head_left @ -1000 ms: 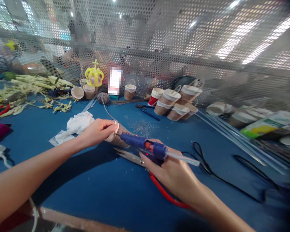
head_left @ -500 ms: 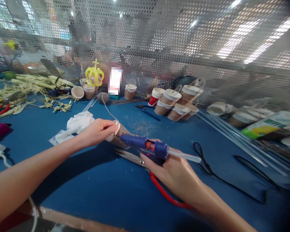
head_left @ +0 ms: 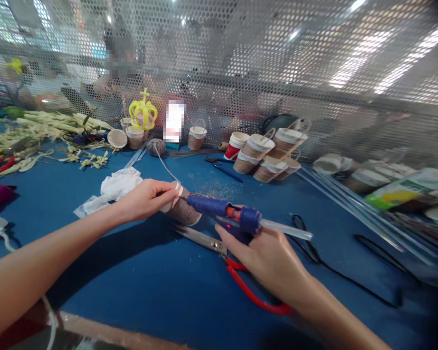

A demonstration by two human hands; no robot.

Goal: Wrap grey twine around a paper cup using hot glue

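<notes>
Between the closed thumb and fingers of the left hand (head_left: 148, 199), pinches a cup (head_left: 185, 213) by its smooth white rim. Holds it tilted, its rounded, cord-wound body just below and right of those fingertips. Grips a glossy blue glue gun (head_left: 209, 206) in the closed right hand (head_left: 270, 260), with the narrow nozzle beside the rim; cannot tell contact from a slight gap. Points a clear, rod-like glue stick (head_left: 286, 229) backward. Runs a fuzzy grey strand (head_left: 167, 166) from the rim to a round yarn ball (head_left: 155, 147). Has red-handled steel scissors (head_left: 201, 239) near the cup, flat on the blue table (head_left: 149, 287); beyond, a crumpled white wad (head_left: 122, 183) and stacked cups (head_left: 244, 165).
</notes>
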